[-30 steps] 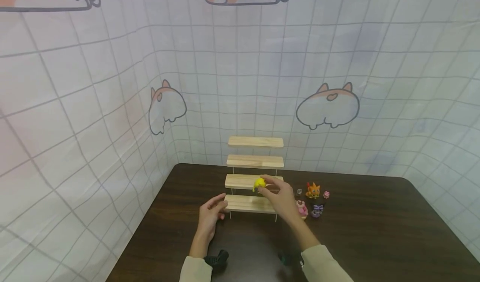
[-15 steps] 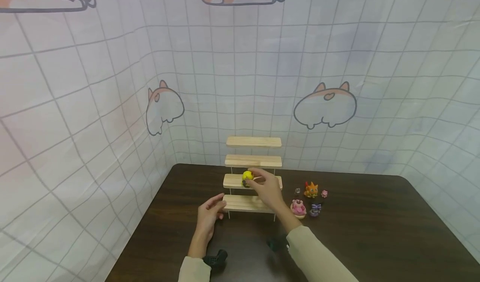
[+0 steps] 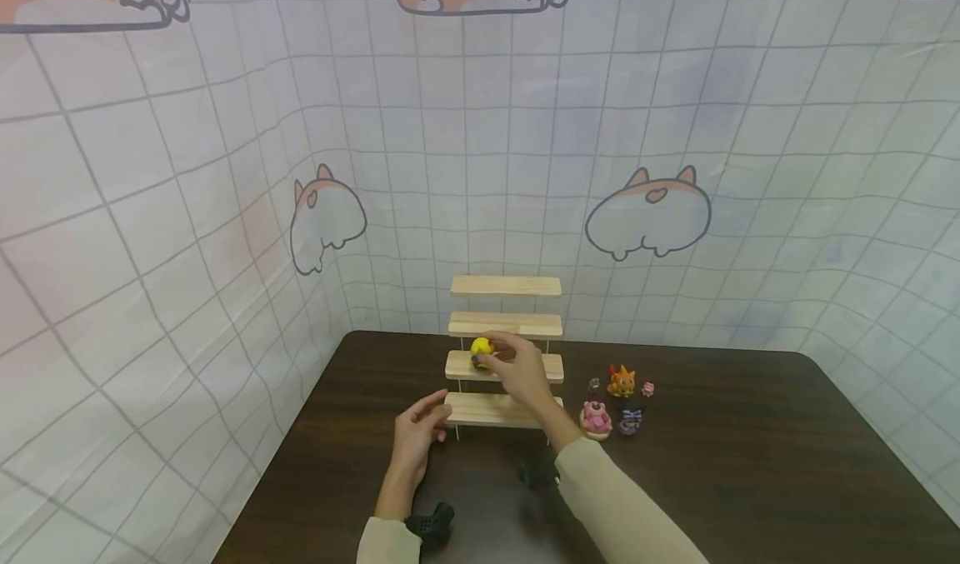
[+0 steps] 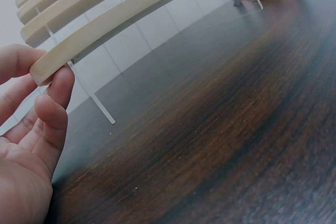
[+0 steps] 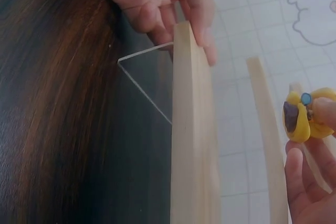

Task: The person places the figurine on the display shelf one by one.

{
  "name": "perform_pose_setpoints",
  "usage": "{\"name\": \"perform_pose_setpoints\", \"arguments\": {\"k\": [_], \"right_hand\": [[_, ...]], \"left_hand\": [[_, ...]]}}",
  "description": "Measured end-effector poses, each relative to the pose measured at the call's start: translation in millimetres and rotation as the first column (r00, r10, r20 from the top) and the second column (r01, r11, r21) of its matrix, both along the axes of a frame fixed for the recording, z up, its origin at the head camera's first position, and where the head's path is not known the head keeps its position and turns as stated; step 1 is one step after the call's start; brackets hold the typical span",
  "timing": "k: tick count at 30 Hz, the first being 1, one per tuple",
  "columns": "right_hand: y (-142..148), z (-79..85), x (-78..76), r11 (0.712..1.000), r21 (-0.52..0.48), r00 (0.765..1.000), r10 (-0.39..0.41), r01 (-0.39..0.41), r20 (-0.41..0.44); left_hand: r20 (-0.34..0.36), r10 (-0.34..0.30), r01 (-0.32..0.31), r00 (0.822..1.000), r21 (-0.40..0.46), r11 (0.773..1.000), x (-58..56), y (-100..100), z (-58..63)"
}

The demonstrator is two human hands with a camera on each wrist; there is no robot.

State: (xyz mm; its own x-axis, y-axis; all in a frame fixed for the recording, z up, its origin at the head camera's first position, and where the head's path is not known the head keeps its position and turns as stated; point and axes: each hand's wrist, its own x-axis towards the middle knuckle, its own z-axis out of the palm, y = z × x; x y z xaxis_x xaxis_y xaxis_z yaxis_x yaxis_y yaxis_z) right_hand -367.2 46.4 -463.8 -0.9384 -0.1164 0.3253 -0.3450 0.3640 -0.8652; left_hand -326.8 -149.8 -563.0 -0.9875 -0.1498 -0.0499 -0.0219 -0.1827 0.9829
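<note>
Left hand (image 3: 415, 436): fingers pinch the lowest board (image 3: 486, 411) at its end.
Right hand (image 3: 522, 372): fingers grip a yellow figurine (image 3: 481, 347) (bright little thing) near the second-lowest board (image 3: 459, 366).

This looks like a screened-off tabletop recording corner — rippled white cloth (image 3: 480, 131) with grey grid lines and orange-and-white cartoon corgis (image 3: 648, 218) hangs beyond the right hand (image 3: 521, 372). A dark-brown wood-grain table (image 3: 750, 447) spreads beneath it, and a black wrist-worn camera (image 3: 431, 521) sits behind the left hand (image 3: 416, 435).

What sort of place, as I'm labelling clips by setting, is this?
Probably an indoor tabletop filming corner: a dark table, a rippled, gridded backdrop behind it, and a tiered wooden stand.
</note>
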Motion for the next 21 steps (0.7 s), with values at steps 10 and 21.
{"name": "perform_pose_setpoints", "arguments": {"k": [10, 21], "right_hand": [[-14.2, -0.6, -8.3, 1.0, 0.003, 1.0, 0.01, -0.01, 0.004], [-22.3, -1.4, -13.3, 0.999, 0.037, 1.0, -0.011, 0.01, 0.016]], "left_hand": [[0.01, 0.005, -0.005, 1.0, -0.011, 1.0, -1.2, -2.4, 0.2], [0.002, -0.004, 0.004, 1.0, 0.005, 1.0, 1.1, -1.0, 1.1]]}}
